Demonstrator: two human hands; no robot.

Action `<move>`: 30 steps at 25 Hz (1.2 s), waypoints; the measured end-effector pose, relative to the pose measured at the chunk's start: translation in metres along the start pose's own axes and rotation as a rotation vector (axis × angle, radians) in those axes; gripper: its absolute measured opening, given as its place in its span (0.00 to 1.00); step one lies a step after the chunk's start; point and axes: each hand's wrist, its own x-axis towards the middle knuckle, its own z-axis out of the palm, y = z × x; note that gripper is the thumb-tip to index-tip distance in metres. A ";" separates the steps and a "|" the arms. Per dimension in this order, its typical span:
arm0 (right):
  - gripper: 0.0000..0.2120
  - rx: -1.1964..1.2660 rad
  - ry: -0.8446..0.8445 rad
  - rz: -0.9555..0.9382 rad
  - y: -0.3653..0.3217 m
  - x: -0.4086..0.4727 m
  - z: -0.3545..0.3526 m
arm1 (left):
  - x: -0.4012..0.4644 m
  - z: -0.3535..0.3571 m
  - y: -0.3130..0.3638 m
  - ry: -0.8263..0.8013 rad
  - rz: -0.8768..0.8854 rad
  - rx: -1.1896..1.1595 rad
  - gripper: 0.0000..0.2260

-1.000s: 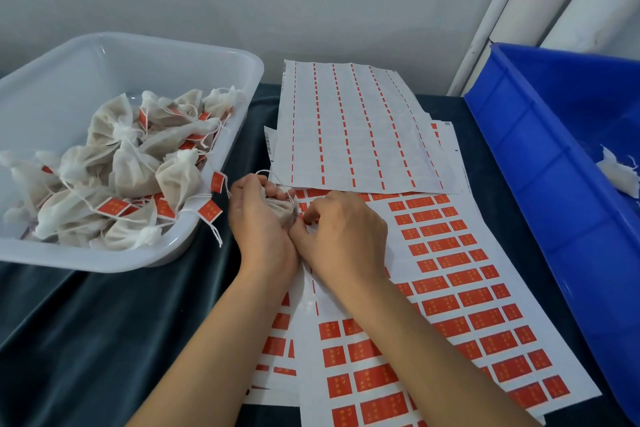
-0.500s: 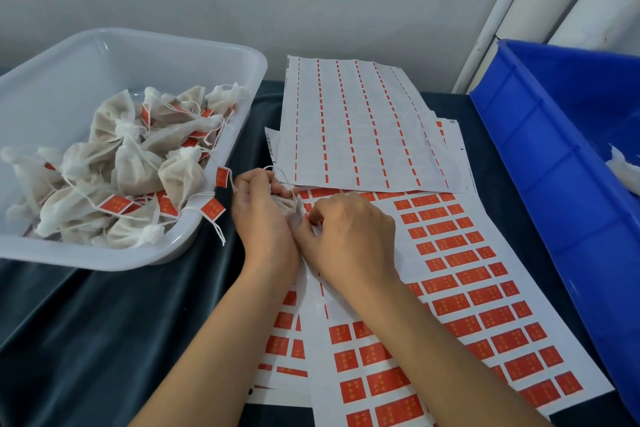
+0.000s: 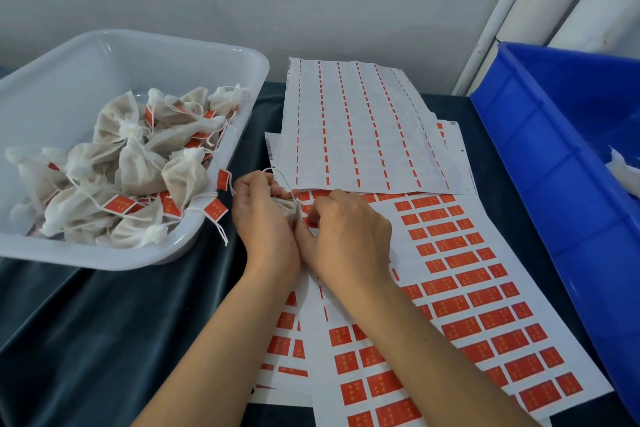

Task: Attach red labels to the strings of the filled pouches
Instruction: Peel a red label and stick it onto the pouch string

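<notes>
Hardly any change noted: pouch [image 3: 285,208] still gripped in left hand [image 3: 265,218], string [image 3: 289,185] looped just above. Red label [image 3: 310,221] still pinched by right hand [image 3: 346,236] beside pouch, over label sheet [image 3: 467,274]. Attachment judged mid-step, unfinished.

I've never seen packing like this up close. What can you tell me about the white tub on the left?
The white tub is a shallow rectangular tray of cloudy, see-through plastic with rounded corners and a rolled rim. It sits on the dark cloth, left of the label sheets, apart from both hands. Inside lies a heap of pale fabric pouches, tied shut with white string, many already carrying red labels. Two labelled strings hang over its near rim.
</notes>
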 end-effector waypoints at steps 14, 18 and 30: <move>0.14 -0.011 0.056 -0.029 -0.005 0.002 -0.004 | -0.001 -0.001 0.003 -0.038 0.025 0.080 0.11; 0.14 0.010 0.056 -0.034 -0.004 0.002 -0.006 | -0.001 -0.001 0.004 -0.056 0.048 0.106 0.11; 0.09 0.199 -0.107 0.040 0.020 0.015 -0.010 | -0.003 -0.001 0.004 -0.124 0.149 0.309 0.08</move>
